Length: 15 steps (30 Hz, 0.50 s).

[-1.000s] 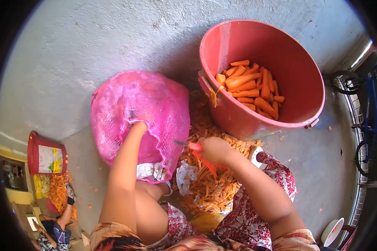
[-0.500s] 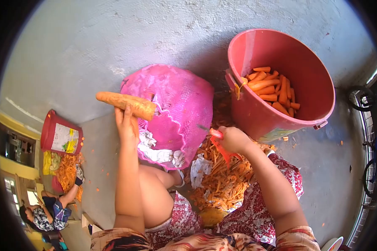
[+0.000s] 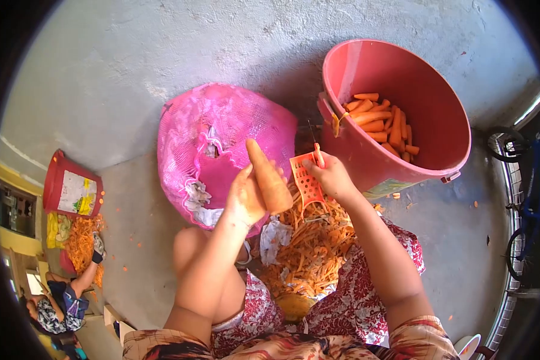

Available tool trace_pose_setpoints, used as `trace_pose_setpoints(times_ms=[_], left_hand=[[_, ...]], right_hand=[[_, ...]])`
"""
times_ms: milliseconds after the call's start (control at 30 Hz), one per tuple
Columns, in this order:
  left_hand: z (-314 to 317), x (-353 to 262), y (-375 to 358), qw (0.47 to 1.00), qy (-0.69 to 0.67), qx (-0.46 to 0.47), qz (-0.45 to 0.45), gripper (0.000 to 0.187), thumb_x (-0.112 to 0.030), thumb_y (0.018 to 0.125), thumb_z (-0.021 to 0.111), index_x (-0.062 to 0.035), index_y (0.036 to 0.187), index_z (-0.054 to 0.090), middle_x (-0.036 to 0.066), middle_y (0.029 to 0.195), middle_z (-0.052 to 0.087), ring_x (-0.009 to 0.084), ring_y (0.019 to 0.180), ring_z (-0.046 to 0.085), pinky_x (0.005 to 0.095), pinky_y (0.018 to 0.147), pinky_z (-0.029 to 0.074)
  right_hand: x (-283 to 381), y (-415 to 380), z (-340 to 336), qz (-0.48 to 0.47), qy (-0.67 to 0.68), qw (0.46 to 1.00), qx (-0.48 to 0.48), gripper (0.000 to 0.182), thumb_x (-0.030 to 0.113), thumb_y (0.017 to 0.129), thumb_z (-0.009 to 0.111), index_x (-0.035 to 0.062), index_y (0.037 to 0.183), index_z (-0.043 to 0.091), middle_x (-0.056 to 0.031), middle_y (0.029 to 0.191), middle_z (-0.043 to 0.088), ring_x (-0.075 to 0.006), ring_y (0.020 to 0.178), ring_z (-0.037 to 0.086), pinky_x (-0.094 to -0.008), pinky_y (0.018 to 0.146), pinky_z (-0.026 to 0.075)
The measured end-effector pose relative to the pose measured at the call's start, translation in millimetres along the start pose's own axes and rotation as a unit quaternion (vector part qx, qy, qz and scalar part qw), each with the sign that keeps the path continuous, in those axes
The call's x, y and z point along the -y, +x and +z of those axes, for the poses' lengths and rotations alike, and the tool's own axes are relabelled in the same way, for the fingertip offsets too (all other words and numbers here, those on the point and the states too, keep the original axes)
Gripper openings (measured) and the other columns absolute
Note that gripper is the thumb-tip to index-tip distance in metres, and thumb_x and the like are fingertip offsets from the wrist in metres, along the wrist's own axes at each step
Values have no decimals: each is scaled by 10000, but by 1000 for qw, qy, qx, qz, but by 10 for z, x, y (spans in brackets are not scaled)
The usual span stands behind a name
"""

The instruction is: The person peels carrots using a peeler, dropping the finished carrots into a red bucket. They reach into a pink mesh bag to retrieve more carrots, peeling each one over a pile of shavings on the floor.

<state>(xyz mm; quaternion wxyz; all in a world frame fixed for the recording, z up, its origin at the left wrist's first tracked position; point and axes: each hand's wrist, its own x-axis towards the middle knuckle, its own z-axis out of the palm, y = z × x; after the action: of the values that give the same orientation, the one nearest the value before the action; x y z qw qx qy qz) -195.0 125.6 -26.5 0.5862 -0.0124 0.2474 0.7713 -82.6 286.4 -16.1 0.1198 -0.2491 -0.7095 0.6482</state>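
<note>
An unpeeled carrot (image 3: 271, 186) lies tilted across the palm of my left hand (image 3: 243, 199), its thick end toward me. My right hand (image 3: 336, 180) grips an orange plastic peeler (image 3: 306, 182) with a holed plate; a thin dark blade sticks up past the fingers. The two hands are close together but apart. Below them, carrot peelings (image 3: 318, 240) are heaped between my legs. Just beyond my left hand is an opened pink mesh sack (image 3: 252, 120) with crumpled paper at its mouth. Peeled carrots (image 3: 375, 118) fill the bottom of a large red bucket (image 3: 357, 153) at the right.
A rough grey wall (image 3: 222, 42) runs behind the sack and bucket. At far left another person (image 3: 57, 306) sits by a second red bucket (image 3: 72, 186) and more peelings (image 3: 84, 243). A bicycle (image 3: 531, 192) stands along the right edge.
My left hand has brought the carrot from over the sack rightward and toward me, turning it more upright. My right hand has turned the peeler, so its holed plate faces me.
</note>
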Motion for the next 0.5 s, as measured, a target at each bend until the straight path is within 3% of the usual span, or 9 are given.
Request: trace_pose_setpoints(times_ms=[133, 167, 267, 300, 400, 433, 500], left_hand=[[-6, 231, 141, 997, -21, -66, -18, 405, -351, 826, 444, 7, 1014, 465, 109, 836, 561, 234, 755, 562, 359, 692, 478], [-13, 240, 202, 996, -45, -37, -61, 382, -348, 839, 422, 10, 951, 489, 101, 747, 563, 193, 679, 567, 315, 626, 491], [89, 247, 197, 999, 27, -13, -37, 350, -329, 852, 410, 0, 922, 505, 88, 696, 562, 174, 595, 566, 290, 546, 494], [120, 210, 196, 997, -5, 53, -53, 417, -399, 853, 372, -12, 949, 496, 96, 794, 567, 208, 686, 561, 341, 637, 484], [386, 340, 212, 998, -31, -31, -39, 415, -403, 853, 377, -28, 982, 499, 89, 864, 577, 206, 748, 567, 333, 660, 483], [296, 321, 190, 992, -61, 84, -68, 402, -397, 855, 377, -50, 1023, 490, 83, 934, 571, 196, 809, 565, 330, 685, 480], [311, 365, 183, 997, -46, -1, -60, 343, -345, 865, 379, -63, 1017, 502, 59, 893, 586, 183, 764, 581, 331, 649, 496]], right_hand=[[49, 25, -10, -9, 122, 992, -12, 182, 184, 825, 505, 12, 874, 538, -18, 712, 555, -71, 618, 510, -235, 589, 430], [78, 23, -9, -15, 158, 987, -20, 186, 189, 831, 502, 11, 876, 536, -14, 709, 551, -67, 618, 511, -230, 585, 430], [110, 24, 9, -26, 280, 959, -24, 184, 189, 840, 495, 10, 861, 530, -5, 710, 548, -72, 629, 519, -221, 585, 432], [109, 38, 52, -32, 287, 956, -54, 178, 179, 843, 489, 6, 860, 527, -6, 708, 546, -67, 628, 508, -211, 576, 420], [100, 73, 142, -74, 230, 958, -155, 174, 172, 844, 485, 4, 862, 530, -8, 707, 545, -65, 629, 495, -215, 572, 413], [125, 61, 172, -83, 247, 950, -170, 168, 168, 844, 485, 8, 853, 535, -9, 699, 543, -69, 623, 486, -230, 567, 410], [211, 6, 229, -99, 182, 963, -173, 156, 160, 841, 488, 11, 837, 533, -11, 695, 543, -74, 620, 486, -236, 569, 412]])
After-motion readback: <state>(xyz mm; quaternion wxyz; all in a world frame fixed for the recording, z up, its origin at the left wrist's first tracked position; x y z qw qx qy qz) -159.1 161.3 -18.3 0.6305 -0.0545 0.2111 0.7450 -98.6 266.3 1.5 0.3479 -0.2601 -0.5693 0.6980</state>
